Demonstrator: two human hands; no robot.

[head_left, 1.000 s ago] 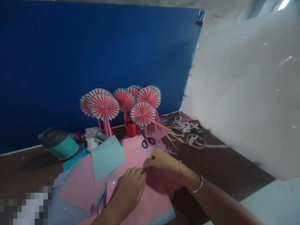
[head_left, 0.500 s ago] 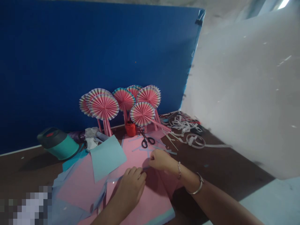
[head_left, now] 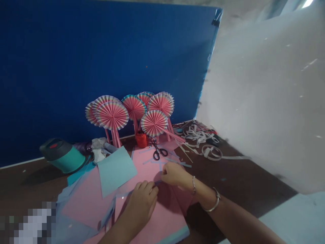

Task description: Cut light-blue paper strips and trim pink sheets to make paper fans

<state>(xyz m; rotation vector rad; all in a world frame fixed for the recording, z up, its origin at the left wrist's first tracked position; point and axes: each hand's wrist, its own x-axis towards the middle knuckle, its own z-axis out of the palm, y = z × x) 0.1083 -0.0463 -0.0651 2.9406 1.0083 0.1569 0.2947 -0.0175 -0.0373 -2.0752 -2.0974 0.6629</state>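
Here, left hand (head_left: 142,202) and right hand (head_left: 173,173) pinch thin strip (head_left: 157,182) between them (atop pink paper (head_left: 166,218)).

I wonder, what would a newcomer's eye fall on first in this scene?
Probably the cluster of pink pleated paper fans upright before the blue board at the back. Next, the left hand and right hand, close together on the pink paper in front, with black scissors lying just beyond them.

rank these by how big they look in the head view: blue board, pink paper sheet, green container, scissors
1. big blue upright board
2. pink paper sheet, nearest the camera, so it looks bigger
3. round green container with dark lid
4. black-handled scissors, smallest
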